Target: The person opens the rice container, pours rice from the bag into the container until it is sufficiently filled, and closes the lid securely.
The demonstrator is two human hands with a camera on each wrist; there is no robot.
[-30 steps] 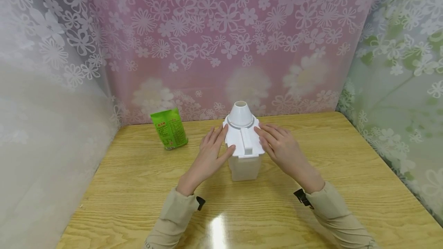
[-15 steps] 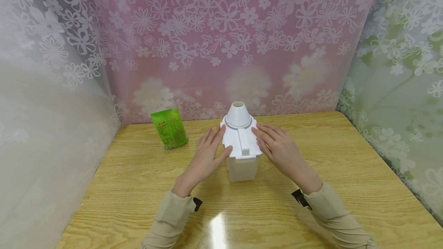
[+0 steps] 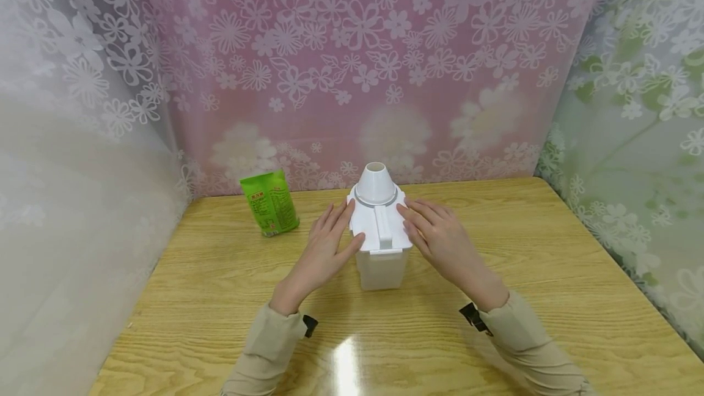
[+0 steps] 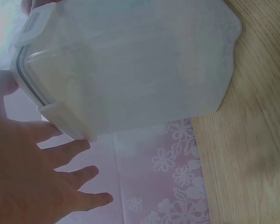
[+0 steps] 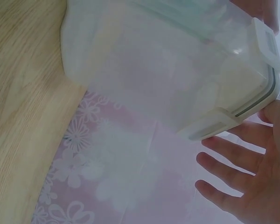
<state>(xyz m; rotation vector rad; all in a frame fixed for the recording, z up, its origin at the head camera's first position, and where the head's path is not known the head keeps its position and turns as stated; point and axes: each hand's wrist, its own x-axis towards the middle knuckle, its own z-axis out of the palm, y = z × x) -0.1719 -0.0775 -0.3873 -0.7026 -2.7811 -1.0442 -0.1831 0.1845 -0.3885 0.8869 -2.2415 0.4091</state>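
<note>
A translucent lidded plastic container stands upright on the table between both hands. Its white lid carries a ridge-like handle and a white cone-shaped spout at the far end. Along the left edge of the lid, my left hand touches with thumb and fingers extended. My right hand touches the right edge, its fingers spread and nearly straight. Both wrist views show side clips, such as the left clip and the right clip, near the fingertips. The container looks see-through, with no contents plainly visible.
A green printed packet stands to the left, near the back of the wooden table. Behind the table hangs a pink flowered curtain. More flowered sheeting borders the right side, and pale sheeting the left.
The container has shifted slightly left and a little toward me, with both hands moving along with it. The green packet stays in place.
</note>
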